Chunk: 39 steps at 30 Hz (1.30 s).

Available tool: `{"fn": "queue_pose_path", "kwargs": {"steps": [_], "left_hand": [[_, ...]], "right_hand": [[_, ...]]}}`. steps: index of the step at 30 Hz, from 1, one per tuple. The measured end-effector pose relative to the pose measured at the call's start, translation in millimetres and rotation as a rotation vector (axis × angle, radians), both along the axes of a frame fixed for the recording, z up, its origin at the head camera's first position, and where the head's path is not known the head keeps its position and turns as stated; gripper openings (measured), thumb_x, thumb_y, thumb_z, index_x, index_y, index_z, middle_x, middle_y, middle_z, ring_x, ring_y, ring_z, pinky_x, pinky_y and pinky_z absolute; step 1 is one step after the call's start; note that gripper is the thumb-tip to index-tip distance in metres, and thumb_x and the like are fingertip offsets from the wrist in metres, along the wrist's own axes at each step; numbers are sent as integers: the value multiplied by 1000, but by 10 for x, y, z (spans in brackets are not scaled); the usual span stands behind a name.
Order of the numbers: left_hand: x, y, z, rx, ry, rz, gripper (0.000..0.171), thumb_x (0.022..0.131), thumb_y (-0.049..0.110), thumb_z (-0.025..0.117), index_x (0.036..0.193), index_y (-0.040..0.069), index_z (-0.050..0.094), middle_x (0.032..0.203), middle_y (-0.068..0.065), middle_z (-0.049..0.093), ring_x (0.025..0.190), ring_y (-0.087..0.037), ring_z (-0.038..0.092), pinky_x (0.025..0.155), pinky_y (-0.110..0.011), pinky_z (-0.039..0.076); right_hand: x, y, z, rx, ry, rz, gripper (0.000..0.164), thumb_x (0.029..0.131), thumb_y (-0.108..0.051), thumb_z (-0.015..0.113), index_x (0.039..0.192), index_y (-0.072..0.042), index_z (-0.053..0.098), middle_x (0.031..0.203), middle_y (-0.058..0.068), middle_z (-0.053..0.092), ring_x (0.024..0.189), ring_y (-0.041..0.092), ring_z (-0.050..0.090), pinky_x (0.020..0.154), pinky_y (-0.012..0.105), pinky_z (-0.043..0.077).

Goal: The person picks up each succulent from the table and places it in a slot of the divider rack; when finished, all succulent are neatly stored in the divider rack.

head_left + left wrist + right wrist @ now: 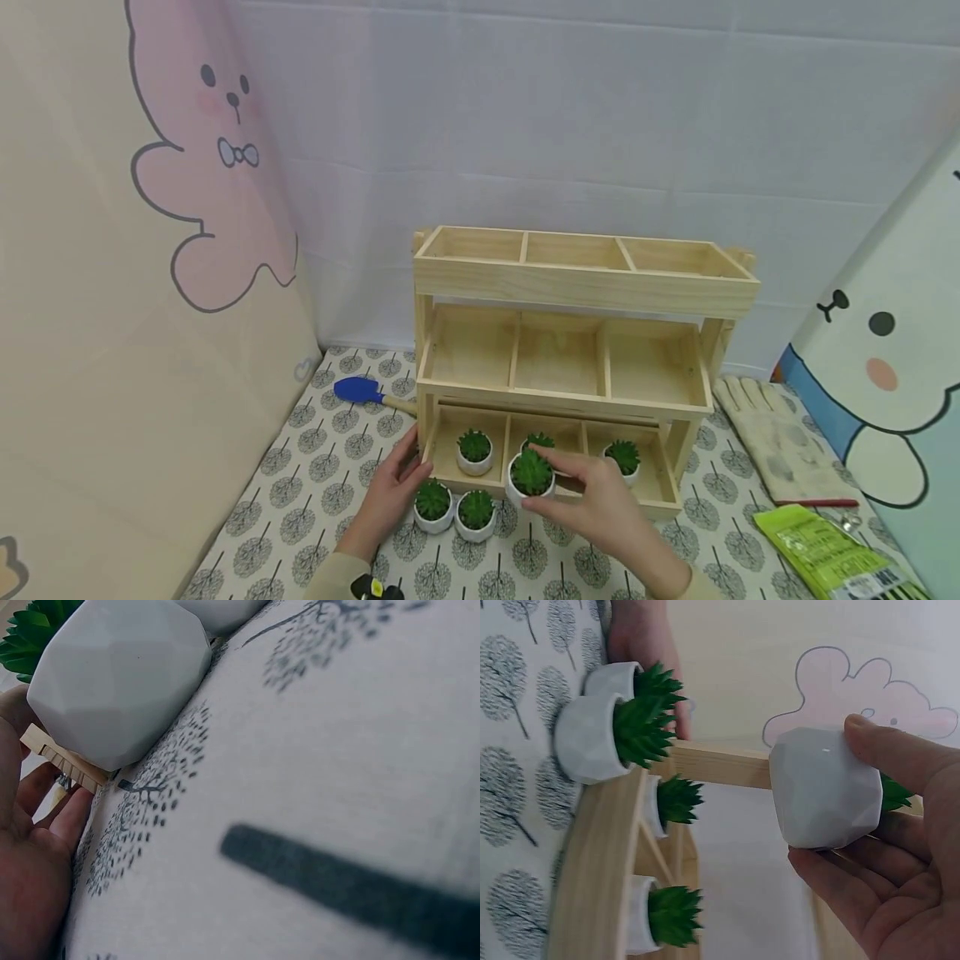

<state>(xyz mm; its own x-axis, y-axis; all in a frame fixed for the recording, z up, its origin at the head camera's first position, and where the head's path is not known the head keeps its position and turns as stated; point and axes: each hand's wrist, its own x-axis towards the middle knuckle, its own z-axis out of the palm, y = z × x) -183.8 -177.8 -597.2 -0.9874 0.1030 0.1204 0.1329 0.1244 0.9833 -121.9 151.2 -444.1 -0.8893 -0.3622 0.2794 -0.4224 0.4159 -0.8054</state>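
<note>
My right hand (596, 504) pinches a small potted succulent (531, 475) with a white faceted pot, lifted in front of the bottom tier of a wooden shelf (585, 283). Thumb and fingers lie on opposite sides of that pot (825, 787) in the right wrist view. At the shelf's lower left corner rests my left hand (390, 492), its fingers at the side of the frame. Two more potted succulents, one (432, 504) beside the other (476, 514), stand on the cloth near it. Each bottom compartment holds one succulent, such as the left one (474, 450); the middle one is partly hidden.
A blue trowel (358, 389) lies behind the left hand. To the right of the shelf are pale work gloves (780, 442) and a green packet (832, 550). Tree-patterned cloth (292, 525) covers the table, and printed fabric hangs on the sides.
</note>
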Motion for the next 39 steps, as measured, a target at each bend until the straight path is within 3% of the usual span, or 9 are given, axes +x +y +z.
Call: {"fn": "queue_pose_path", "kwargs": {"steps": [5,9,17,24,30,39], "left_hand": [[-2,-7,-6,2,-2,-3,74,102,14,71,165,28,35,164,-12,38,148,-34,40,118,-32,39],[-2,-13,-20,7,-14,-1,74,102,14,71,165,29,35,164,-13,38,146,-35,42,117,-33,40],[0,-11,-15,11,-28,2,74,102,12,71,164,30,35,164,-12,39,146,-34,42,118,-32,40],[2,-7,-10,8,-25,-2,75,102,10,70,165,29,34,164,-12,38,146,-35,42,118,-32,40],[-4,-5,-18,17,-19,-5,75,102,10,70,165,28,34,164,-13,38,146,-37,43,117,-31,41],[6,0,-1,14,-17,-8,75,102,11,70,165,27,33,165,-12,37,147,-34,41,118,-31,39]], "right_hand": [[-94,-31,206,47,150,-1,63,82,-28,92,134,0,70,119,12,75,102,19,75,84,26,64],[-205,-79,377,71,195,5,65,80,-30,93,134,-1,70,117,8,76,100,15,75,85,28,64],[-474,-195,654,-99,29,74,59,85,-19,90,137,-1,67,117,10,76,99,19,76,83,31,65],[-735,-330,838,-96,78,36,57,84,-18,91,134,0,69,117,12,75,102,22,75,83,30,65],[-968,-438,894,-29,91,-17,55,85,-23,90,133,-3,70,117,8,75,102,19,75,84,29,65],[-1207,-615,794,39,74,-29,53,87,-29,89,130,-4,70,114,5,74,99,16,73,83,29,65]]}}
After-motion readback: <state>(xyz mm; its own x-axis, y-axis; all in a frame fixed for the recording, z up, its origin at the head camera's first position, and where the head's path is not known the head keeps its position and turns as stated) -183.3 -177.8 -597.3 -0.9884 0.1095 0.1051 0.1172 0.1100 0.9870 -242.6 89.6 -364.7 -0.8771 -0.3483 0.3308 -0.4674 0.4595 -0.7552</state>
